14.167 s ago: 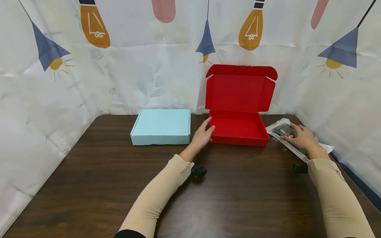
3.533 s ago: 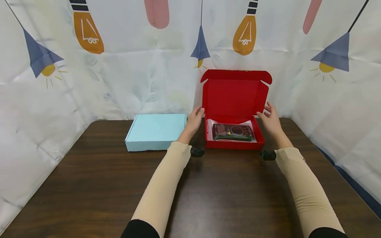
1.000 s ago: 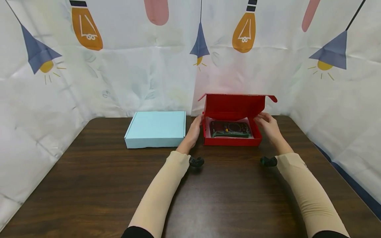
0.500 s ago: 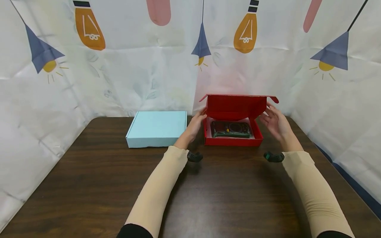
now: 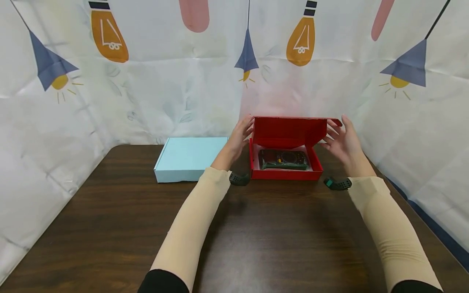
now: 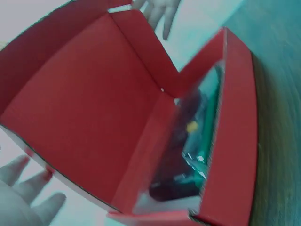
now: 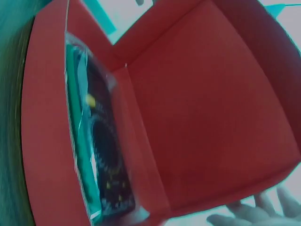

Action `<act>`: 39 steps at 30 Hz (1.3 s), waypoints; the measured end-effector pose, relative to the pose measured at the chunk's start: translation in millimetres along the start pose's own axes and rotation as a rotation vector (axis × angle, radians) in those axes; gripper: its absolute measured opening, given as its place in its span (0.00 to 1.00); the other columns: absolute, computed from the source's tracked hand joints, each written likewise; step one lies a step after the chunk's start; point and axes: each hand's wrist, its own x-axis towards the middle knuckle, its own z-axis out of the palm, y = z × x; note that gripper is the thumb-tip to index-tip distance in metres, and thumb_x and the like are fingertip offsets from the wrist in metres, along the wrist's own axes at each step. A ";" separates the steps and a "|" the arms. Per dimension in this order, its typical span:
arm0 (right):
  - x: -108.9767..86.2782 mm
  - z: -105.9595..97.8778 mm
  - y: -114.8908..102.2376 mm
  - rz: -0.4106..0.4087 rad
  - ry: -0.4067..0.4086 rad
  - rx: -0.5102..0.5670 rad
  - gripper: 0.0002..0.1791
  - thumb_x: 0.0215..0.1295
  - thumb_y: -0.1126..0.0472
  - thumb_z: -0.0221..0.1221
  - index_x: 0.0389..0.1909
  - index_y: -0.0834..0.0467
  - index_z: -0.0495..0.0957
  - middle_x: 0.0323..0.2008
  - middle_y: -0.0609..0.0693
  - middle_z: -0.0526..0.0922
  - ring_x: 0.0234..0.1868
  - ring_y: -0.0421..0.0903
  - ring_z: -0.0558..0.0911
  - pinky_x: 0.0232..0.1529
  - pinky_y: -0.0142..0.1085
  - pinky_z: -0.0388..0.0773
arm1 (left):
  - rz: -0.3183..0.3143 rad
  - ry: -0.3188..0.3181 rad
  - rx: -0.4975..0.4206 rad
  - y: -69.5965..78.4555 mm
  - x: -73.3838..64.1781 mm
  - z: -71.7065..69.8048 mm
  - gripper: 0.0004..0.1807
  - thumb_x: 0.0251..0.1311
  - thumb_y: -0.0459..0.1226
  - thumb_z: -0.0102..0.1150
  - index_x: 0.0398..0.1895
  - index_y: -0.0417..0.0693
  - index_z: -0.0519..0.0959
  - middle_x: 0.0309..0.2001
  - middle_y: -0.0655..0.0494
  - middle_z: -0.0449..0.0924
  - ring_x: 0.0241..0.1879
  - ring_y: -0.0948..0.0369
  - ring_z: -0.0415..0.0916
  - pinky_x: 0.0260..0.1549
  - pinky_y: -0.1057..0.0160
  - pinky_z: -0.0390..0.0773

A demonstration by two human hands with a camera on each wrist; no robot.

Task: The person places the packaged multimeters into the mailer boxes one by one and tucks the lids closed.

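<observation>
Currently, the left hand [image 5: 239, 135] and right hand [image 5: 347, 144] flank the tilted lid [image 5: 289, 131] of the red box [image 5: 287, 175], fingers [image 6: 38, 186] spread, loosely straight; a bagged multimeter [image 5: 283, 159] lies inside, and a blue box [image 5: 192, 154] sits left of the red one.

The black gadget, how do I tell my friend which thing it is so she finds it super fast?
Look at the dark wooden table and find the half-open red box, right of the light blue box. The black gadget lies inside. Unlike the plain boxes, it has a round dial with a little yellow spot near it.
</observation>
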 end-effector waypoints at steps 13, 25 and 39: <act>2.7 -14.9 1.9 0.018 -0.174 0.075 0.18 0.83 0.58 0.43 0.45 0.56 0.82 0.48 0.50 0.82 0.51 0.48 0.76 0.56 0.45 0.66 | -0.008 0.035 0.100 4.0 3.1 4.4 0.32 0.74 0.45 0.54 0.78 0.47 0.63 0.72 0.44 0.66 0.72 0.45 0.61 0.70 0.40 0.60; 3.1 -14.9 7.3 0.009 -0.059 0.016 0.15 0.77 0.63 0.55 0.59 0.50 0.77 0.64 0.45 0.69 0.64 0.46 0.65 0.63 0.40 0.72 | 0.038 -0.002 0.173 -12.5 -3.3 -3.3 0.36 0.69 0.38 0.61 0.79 0.49 0.61 0.74 0.46 0.60 0.71 0.49 0.58 0.67 0.42 0.67; 4.2 -20.6 4.6 -0.003 -0.054 -0.157 0.16 0.77 0.64 0.54 0.59 0.46 0.79 0.76 0.44 0.57 0.66 0.42 0.62 0.60 0.33 0.75 | 0.054 -0.015 0.190 -18.3 -10.0 -8.0 0.34 0.70 0.35 0.62 0.77 0.51 0.64 0.72 0.45 0.62 0.67 0.48 0.63 0.64 0.41 0.71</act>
